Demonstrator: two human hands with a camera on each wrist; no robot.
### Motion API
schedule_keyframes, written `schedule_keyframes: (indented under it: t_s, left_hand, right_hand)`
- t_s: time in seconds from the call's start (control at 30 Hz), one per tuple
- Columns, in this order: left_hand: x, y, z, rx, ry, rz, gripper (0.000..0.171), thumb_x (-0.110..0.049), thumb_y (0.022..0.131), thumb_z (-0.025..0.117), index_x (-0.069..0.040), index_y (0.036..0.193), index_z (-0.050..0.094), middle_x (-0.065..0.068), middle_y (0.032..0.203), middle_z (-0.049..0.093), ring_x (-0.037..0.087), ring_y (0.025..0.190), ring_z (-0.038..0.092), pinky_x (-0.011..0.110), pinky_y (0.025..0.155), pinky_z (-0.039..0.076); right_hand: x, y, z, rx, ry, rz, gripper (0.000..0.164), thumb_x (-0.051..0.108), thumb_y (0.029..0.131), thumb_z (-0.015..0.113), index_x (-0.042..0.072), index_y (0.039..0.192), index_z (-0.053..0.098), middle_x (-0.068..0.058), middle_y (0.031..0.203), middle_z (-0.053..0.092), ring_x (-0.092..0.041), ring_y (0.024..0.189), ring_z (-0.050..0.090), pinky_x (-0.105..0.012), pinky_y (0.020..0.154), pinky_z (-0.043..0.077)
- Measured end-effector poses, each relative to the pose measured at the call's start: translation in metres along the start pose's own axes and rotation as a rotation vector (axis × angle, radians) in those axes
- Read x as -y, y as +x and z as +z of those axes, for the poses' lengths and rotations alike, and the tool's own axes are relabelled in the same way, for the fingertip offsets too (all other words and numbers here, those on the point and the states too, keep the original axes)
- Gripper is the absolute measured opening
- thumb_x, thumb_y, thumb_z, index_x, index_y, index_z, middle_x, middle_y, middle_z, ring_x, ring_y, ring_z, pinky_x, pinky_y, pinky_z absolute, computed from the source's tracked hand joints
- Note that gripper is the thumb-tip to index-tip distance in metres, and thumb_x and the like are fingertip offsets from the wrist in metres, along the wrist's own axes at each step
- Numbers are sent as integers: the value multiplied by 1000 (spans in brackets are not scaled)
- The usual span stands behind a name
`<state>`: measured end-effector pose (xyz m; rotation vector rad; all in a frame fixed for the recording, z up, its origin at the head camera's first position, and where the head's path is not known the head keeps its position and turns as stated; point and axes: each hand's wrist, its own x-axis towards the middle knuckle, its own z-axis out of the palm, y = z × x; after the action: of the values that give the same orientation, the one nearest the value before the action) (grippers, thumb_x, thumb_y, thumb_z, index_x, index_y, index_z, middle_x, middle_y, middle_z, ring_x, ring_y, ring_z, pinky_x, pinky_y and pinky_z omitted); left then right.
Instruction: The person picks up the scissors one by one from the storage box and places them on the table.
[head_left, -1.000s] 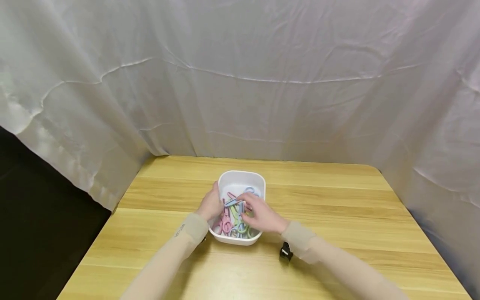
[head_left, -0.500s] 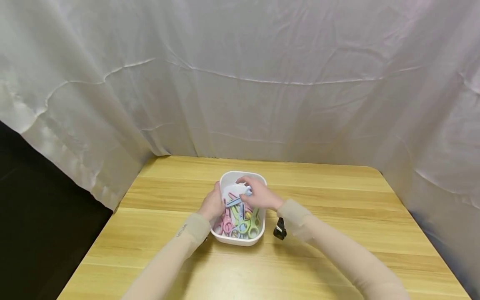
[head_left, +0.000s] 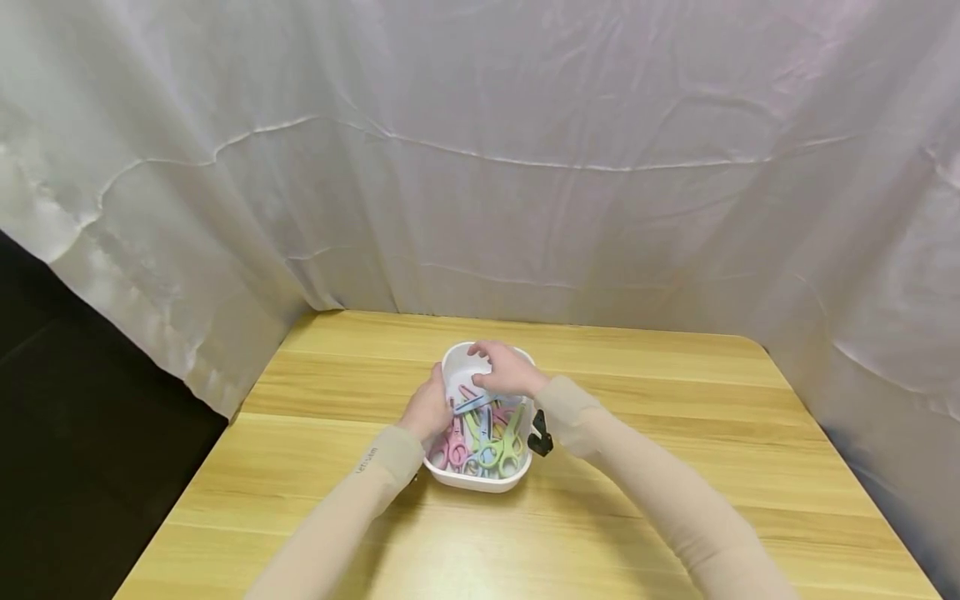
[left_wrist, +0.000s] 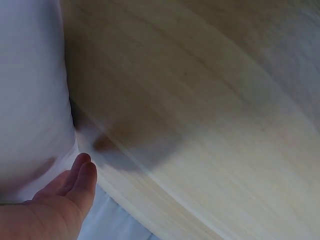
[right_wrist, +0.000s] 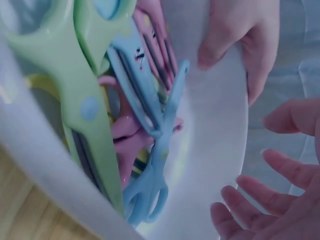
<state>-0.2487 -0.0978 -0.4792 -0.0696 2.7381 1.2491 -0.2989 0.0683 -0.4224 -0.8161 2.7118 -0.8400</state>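
Note:
A white plastic bin (head_left: 474, 482) holds several pairs of scissors in pastel colours. My left hand (head_left: 427, 408) grips the bin's left wall, thumb inside and fingers outside; the left wrist view shows those fingers (left_wrist: 82, 182) along the outer wall. Over the far part of the bin, my right hand (head_left: 504, 372) has its fingers spread and nothing in them. Below it, blue scissors (right_wrist: 162, 145) lie across the others, near pink scissors (head_left: 457, 450). Green scissors (right_wrist: 82, 100) lean by the bin's right wall.
The bin stands on a wood-grain table (head_left: 660, 417). Pale curtains (head_left: 525, 208) hang behind and at both sides. A black wrist-camera mount (head_left: 540, 435) sticks out under the right cuff, close to the bin's right rim.
My right hand has moved from the scissors toward the far end of the bin, its fingers opening away from the blue scissors. My left hand stays on the bin wall.

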Motion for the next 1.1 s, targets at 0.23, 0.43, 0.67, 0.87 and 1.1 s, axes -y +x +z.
schedule_keyframes:
  t_s: [0.23, 0.43, 0.67, 0.87, 1.1]
  left_hand:
    - [0, 0, 0, -1, 18, 13, 90, 15, 81, 60, -6, 158, 18, 24, 126, 62, 25, 88, 64, 40, 85, 59]
    - [0, 0, 0, -17, 26, 21, 89, 15, 79, 61, -6, 157, 21, 25, 129, 62, 29, 94, 65, 44, 91, 58]
    - [-1, 0, 1, -2, -18, -5, 92, 15, 80, 61, -8, 159, 18, 25, 132, 60, 28, 93, 65, 43, 90, 58]
    - [-1, 1, 1, -6, -34, -26, 91, 15, 81, 61, -9, 158, 19, 23, 127, 62, 26, 91, 64, 42, 87, 58]
    - [0, 1, 2, -1, -2, -23, 89, 12, 83, 61, -8, 158, 18, 23, 120, 64, 24, 83, 63, 39, 82, 59]
  right_hand:
    - [-6, 8, 6, 38, -62, 60, 54, 29, 91, 71, 4, 136, 55, -23, 136, 61, -37, 125, 60, -50, 107, 50]
    - [-9, 10, 8, 75, 0, 147, 66, 37, 87, 75, 4, 139, 52, -20, 138, 60, -34, 126, 59, -48, 111, 47]
    - [-10, 13, 5, 109, 9, 231, 74, 35, 82, 81, 3, 141, 50, -20, 138, 60, -33, 125, 58, -45, 111, 46]
    - [-6, 13, 5, 158, -38, 265, 81, 36, 76, 87, 5, 141, 51, -15, 133, 63, -28, 119, 60, -41, 107, 50]
    - [-4, 9, 10, 188, -88, 281, 84, 31, 75, 88, 4, 144, 48, -13, 127, 64, -27, 115, 62, -40, 106, 50]
